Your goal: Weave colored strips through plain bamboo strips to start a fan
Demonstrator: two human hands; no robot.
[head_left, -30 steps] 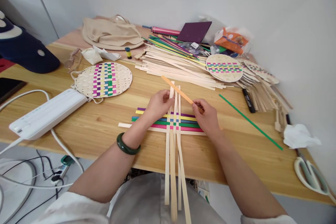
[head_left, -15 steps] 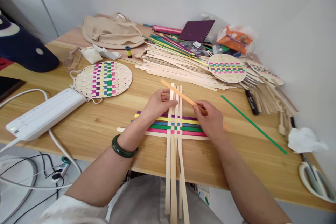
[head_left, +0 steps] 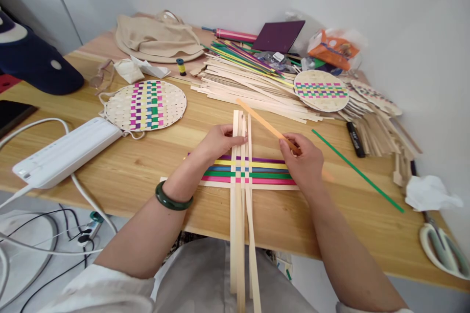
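The orange strip (head_left: 261, 119) sat in the right hand (head_left: 306, 160), pinched between thumb and fingers, most of its visible length reaching out past the fingertips. It pointed away from the person and leftward, its long axis slanting towards the far ends of the pale strips (head_left: 233, 225); a blurred orange end showed on the hand's other side. The left hand (head_left: 219, 143) pinched the pale strips near those ends, thumb on top, its wrist above the coloured strips (head_left: 270, 174)
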